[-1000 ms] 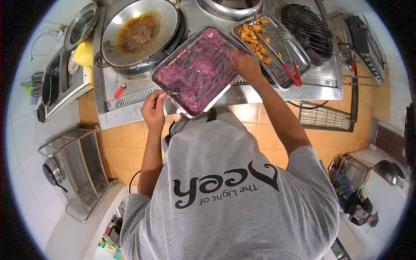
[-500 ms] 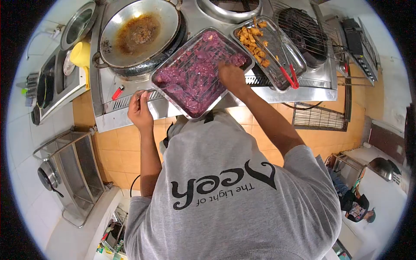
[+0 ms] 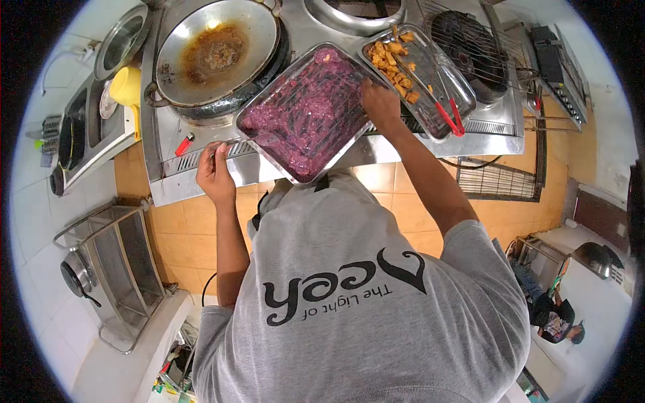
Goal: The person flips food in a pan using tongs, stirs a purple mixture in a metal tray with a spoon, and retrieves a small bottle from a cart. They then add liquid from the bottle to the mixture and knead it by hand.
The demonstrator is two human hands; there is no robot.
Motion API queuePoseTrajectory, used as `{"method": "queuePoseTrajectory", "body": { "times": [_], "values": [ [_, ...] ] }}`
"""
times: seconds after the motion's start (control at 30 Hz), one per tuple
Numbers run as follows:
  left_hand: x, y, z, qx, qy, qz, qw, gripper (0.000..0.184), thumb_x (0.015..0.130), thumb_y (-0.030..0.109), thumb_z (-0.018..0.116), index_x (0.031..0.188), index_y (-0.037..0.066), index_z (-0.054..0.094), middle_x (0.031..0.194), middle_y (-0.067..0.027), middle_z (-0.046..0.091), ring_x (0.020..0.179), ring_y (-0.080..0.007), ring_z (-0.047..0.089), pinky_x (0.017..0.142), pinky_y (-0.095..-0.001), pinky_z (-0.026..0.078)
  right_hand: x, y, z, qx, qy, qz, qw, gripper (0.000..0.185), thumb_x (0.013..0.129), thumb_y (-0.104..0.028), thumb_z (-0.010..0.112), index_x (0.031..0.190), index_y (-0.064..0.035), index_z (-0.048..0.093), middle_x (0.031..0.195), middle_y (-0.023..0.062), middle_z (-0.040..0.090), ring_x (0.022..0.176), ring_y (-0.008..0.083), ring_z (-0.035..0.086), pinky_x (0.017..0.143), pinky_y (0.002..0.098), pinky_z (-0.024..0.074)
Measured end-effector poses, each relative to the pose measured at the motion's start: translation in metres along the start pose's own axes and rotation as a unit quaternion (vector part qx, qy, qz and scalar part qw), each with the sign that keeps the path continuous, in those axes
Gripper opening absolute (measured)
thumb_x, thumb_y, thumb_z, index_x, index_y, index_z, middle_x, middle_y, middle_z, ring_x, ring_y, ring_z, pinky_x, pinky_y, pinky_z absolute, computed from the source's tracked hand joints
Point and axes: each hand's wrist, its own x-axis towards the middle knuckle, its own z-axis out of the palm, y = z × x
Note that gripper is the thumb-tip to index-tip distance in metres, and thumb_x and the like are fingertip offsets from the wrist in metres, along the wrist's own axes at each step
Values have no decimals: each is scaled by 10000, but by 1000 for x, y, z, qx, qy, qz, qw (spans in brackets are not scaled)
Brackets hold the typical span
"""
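A metal tray of wet purple mixture lies at an angle on the steel stove counter, its near corner past the front edge. At its left corner my left hand pinches the thin handle of a spoon, whose bowl end reaches into the mixture. My right hand is over the tray's right side with fingers curled down at the rim. What lies between those fingers is hidden. A second metal tray with browned fried pieces and red-handled tongs is right beside that hand.
A large wok with brown oil sits on the burner at left. A red-handled lighter lies near the counter's front edge. A wire grill rack covers the right burner. Far right, another person is visible.
My right hand has moved right, from over the purple mixture to the tray's right rim. My left hand has shifted slightly, still with the spoon.
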Motion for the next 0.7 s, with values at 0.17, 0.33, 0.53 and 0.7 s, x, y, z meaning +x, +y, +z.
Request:
{"method": "queuePoseTrajectory", "body": {
  "times": [0.17,0.33,0.53,0.7],
  "values": [
    [-3,-3,-4,7,4,1,1000,133,867,10,549,966,-79,561,898,-77,586,835,-127,569,781,-258,488,2,-26,6,14,-17,-52,998,158,849,-125,426,940,-28,511,716,180,640,650,308,653,548,417,525],
    [-5,-2,-2,2,13,3,1000,125,872,11,541,960,-75,562,907,-77,584,838,-125,567,791,-261,486,-18,-78,-11,102,-89,-132,982,210,856,-120,387,987,-5,504,734,199,636,672,346,645,581,442,521],
    [-11,3,-5,16,26,-4,1000,121,872,7,537,958,-75,559,909,-83,585,841,-142,577,794,-271,491,17,-43,3,97,-40,-115,988,180,839,-126,421,948,-14,510,737,193,639,672,336,651,572,443,524],
    [-13,1,-8,15,27,-4,999,108,868,10,545,938,-68,570,916,-83,588,829,-142,583,788,-264,487,14,-39,1,51,-58,-243,967,177,855,-147,430,981,-41,493,730,201,631,691,325,654,571,453,529]
  ]
}}
